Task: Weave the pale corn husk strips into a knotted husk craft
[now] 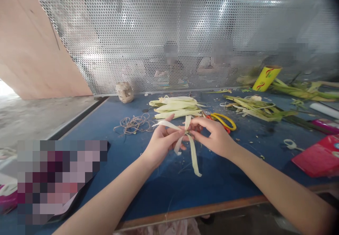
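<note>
My left hand [167,136] pinches pale corn husk strips [195,157] where they meet in the middle. From that point the strips spread outward, one hanging down toward me and others pointing left and up. My right hand [210,133] closes its thumb and fingers on the same meeting point from the other side. Just beyond my hands lies a stack of pale green corn husks [178,106]. Scissors with yellow and red handles [226,119] rest behind my right hand. To the left is a tangle of thin brown string [134,124].
A perforated metal screen [148,26] bounds the blue table [127,178] at the back, with people dimly visible behind it. A yellow roll [267,78], green husk scraps [261,108] and a red pack [319,156] lie right. A wrapped lump [124,92] stands back left; a blurred-out flat object [60,178] lies nearer.
</note>
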`<state>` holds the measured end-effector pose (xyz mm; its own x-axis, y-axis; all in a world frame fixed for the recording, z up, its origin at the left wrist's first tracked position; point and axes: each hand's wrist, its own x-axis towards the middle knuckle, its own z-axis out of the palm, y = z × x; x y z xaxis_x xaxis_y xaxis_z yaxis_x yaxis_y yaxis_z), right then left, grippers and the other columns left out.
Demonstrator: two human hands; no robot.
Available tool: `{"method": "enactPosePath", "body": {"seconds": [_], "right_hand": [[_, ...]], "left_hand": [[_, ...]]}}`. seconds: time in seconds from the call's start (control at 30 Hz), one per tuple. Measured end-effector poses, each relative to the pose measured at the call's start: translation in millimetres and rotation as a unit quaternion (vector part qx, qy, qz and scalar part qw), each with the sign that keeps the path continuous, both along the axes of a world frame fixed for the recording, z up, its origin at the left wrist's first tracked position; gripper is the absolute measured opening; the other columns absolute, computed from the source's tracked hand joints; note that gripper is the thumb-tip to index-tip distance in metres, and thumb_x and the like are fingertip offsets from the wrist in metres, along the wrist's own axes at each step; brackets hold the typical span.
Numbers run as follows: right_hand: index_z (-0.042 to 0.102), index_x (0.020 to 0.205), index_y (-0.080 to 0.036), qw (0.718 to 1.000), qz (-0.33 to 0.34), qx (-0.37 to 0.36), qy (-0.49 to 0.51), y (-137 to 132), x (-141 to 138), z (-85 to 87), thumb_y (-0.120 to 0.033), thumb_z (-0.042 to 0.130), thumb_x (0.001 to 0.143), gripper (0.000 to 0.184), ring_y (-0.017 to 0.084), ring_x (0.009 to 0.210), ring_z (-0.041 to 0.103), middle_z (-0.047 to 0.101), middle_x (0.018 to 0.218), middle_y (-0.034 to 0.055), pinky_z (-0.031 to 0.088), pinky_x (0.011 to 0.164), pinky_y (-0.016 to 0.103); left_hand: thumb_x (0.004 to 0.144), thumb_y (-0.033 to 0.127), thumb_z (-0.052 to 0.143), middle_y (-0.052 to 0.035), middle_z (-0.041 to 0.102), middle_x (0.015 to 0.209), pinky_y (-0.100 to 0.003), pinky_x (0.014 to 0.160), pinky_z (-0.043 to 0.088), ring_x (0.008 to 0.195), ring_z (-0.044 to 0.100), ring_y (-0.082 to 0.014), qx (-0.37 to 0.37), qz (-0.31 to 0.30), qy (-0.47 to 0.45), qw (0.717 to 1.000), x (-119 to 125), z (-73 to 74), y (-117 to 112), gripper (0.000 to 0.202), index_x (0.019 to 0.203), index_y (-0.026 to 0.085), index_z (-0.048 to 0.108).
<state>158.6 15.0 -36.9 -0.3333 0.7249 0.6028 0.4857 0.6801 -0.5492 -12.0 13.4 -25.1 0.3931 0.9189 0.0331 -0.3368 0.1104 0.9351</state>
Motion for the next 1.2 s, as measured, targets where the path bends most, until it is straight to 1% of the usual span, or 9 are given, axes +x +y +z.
{"method": "enactPosePath", "body": {"seconds": [0.17,0.37,0.47,0.57,0.7,0.87,0.93,1.07,1.2], "right_hand": [[0.057,0.097,-0.022,0.999,-0.021,0.045,-0.012,2,1,-0.9,-0.015,0.052,0.078,0.020,0.017,0.074,0.056,0.062,0.086,0.0044,0.047,0.069,0.031],[0.057,0.099,-0.021,0.964,-0.067,0.252,-0.045,-4,4,2.8,-0.008,0.051,0.077,0.027,0.018,0.084,0.053,0.056,0.089,0.0061,0.044,0.075,0.035],[0.061,0.091,-0.024,0.934,-0.065,0.329,-0.126,-11,0,1.5,-0.011,0.058,0.076,0.020,0.016,0.078,0.049,0.057,0.084,0.0029,0.038,0.074,0.035],[0.061,0.090,-0.026,0.905,-0.068,0.366,-0.208,-15,-7,-2.1,-0.014,0.059,0.078,0.017,0.015,0.079,0.048,0.060,0.083,-0.0001,0.032,0.072,0.034],[0.061,0.092,-0.024,0.884,-0.076,0.382,-0.259,-17,-12,-2.7,-0.016,0.054,0.083,0.014,0.015,0.079,0.047,0.063,0.084,0.0002,0.029,0.072,0.034],[0.061,0.082,-0.021,0.869,-0.081,0.391,-0.293,-15,-10,-2.4,-0.010,0.051,0.083,0.015,0.016,0.080,0.048,0.064,0.082,0.0011,0.030,0.075,0.035],[0.059,0.079,-0.020,0.875,-0.073,0.377,-0.294,-14,-10,-4.1,-0.010,0.051,0.082,0.013,0.016,0.080,0.049,0.064,0.082,0.0017,0.030,0.076,0.036],[0.056,0.079,-0.019,0.939,-0.048,0.280,-0.193,-14,-11,-6.4,-0.014,0.053,0.081,0.006,0.015,0.078,0.052,0.060,0.082,0.0025,0.034,0.078,0.035],[0.055,0.082,-0.019,0.980,-0.017,0.185,-0.077,-11,-12,-7.1,-0.012,0.051,0.080,0.008,0.016,0.082,0.053,0.055,0.085,0.0050,0.042,0.075,0.032]], "left_hand": [[0.067,0.005,0.064,-0.0052,0.067,0.078,-0.024,0.049,0.052,0.071,0.067,-0.0203,0.008,0.013,-0.016,1.000,1,0.8,0,0.072,0.129,0.014,0.028],[0.076,0.008,0.056,-0.0043,0.069,0.083,-0.033,0.070,0.053,0.076,0.067,-0.0190,-0.023,0.059,-0.091,0.994,2,2.0,0,0.059,0.127,0.019,0.030],[0.083,0.014,0.047,-0.0061,0.069,0.084,-0.032,0.067,0.052,0.073,0.067,-0.0192,-0.044,0.045,-0.144,0.988,3,1.8,0,0.042,0.123,0.018,0.036],[0.086,0.019,0.040,-0.0072,0.069,0.081,-0.031,0.064,0.051,0.074,0.067,-0.0210,-0.066,0.026,-0.166,0.984,5,2.0,-2,0.036,0.121,0.016,0.038],[0.084,0.013,0.038,-0.0065,0.069,0.081,-0.027,0.060,0.049,0.069,0.067,-0.0180,-0.080,0.022,-0.158,0.984,7,3.5,-6,0.042,0.125,0.018,0.034],[0.082,0.009,0.042,-0.0064,0.069,0.086,-0.030,0.072,0.049,0.085,0.066,-0.0202,-0.069,0.018,-0.170,0.983,7,1.0,-6,0.044,0.124,0.019,0.034],[0.079,0.009,0.049,-0.0056,0.068,0.086,-0.030,0.074,0.049,0.086,0.066,-0.0196,-0.063,0.028,-0.159,0.985,7,-1.7,-5,0.045,0.121,0.019,0.035],[0.069,0.001,0.061,-0.0042,0.068,0.083,-0.028,0.074,0.050,0.079,0.066,-0.0152,-0.040,0.091,-0.098,0.990,5,-5.9,-2,0.057,0.118,0.016,0.035],[0.065,0.002,0.065,-0.0037,0.067,0.083,-0.028,0.068,0.052,0.071,0.066,-0.0142,-0.036,0.124,-0.050,0.990,3,-5.8,0,0.060,0.115,0.016,0.035]]}}
